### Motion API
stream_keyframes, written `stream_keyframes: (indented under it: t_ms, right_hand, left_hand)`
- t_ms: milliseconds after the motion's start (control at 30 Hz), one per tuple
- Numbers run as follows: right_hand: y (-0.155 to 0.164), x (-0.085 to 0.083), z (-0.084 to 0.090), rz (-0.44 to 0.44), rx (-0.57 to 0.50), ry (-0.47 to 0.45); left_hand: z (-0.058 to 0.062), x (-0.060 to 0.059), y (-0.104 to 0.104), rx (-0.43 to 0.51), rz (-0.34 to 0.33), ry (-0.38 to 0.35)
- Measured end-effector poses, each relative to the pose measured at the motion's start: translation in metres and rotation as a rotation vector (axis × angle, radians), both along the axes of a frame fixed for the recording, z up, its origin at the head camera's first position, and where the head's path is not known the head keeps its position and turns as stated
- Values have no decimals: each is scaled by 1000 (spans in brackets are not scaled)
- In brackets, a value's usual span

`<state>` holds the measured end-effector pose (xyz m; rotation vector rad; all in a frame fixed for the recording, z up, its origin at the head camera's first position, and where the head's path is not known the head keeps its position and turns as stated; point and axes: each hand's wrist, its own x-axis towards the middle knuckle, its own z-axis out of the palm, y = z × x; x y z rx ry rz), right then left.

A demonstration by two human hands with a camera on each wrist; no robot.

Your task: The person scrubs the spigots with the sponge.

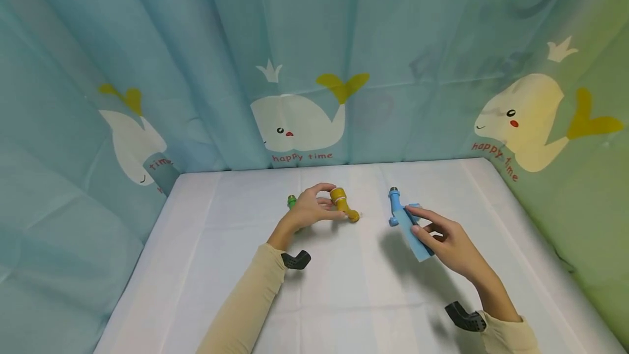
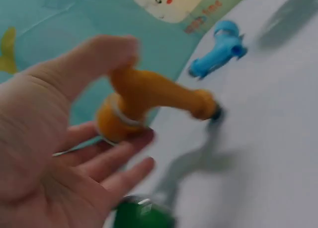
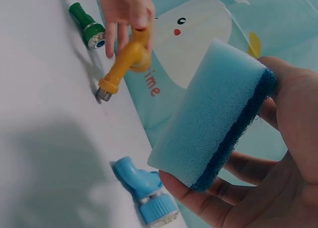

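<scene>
My left hand [image 1: 310, 207] holds a yellow plastic tap [image 1: 339, 196] between thumb and fingers. The left wrist view shows the tap [image 2: 156, 91] tilted, with its threaded end close over the white table. My right hand [image 1: 452, 242] grips a light blue sponge [image 3: 213, 109] with a dark blue scouring layer along one side. Beyond the sponge lies a blue tap [image 1: 395, 201] on the table, partly hidden by it in the head view. A green tap [image 3: 88, 28] lies beside my left hand, which covers most of it in the head view.
The white-covered table [image 1: 344, 299] meets a blue-green curtain [image 1: 304, 26] with whale prints at its back edge. Curtain also hangs along the left and right sides. A black wrist-camera mount [image 1: 296, 260] juts from my left sleeve, another [image 1: 464, 317] from my right.
</scene>
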<state>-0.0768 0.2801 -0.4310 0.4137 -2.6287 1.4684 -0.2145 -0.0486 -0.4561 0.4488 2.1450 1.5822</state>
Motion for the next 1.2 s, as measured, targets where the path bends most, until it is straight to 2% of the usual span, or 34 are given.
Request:
stream_keyframes:
  t_ms: [33,100,167,267,333,400,500,700,800,1000,1100,1200]
  right_hand:
    - [0,0,0,0,1,-2]
    - [-1,1,-1,-1,1,-3]
    - [-1,1,-2,-5,4,-5]
    - [-2,2,-4,-13,4,-5]
    - [-2,2,-6,-13,3,-11]
    - [-3,3,-8,-10,3,-19]
    - [-4,3,-10,-7,6,-28]
    - [-6,4,-9,-21,7,-27]
    - [-8,4,-8,-19,7,-31]
    - [-10,3,-7,-18,5,-32]
    - [-11,3,-8,-8,3,-37]
    - [-11,4,-7,-10,8,-41]
  left_hand:
    - [3,0,-4,-59,-26,43]
    - [8,1,-8,-186,-76,171]
    - [11,3,-9,-273,-110,307]
    - [10,1,-2,-308,-124,476]
    - [5,-1,3,-285,-115,523]
    - [-1,-3,8,-283,-96,535]
    - [-7,-6,15,-351,-69,520]
    - [-7,-11,28,-664,-109,552]
    - [-8,-10,30,-748,-120,556]
    - [-8,-5,21,-749,-115,595]
    - [-7,-3,2,-708,-93,600]
    - [-6,-1,-24,-652,-36,565]
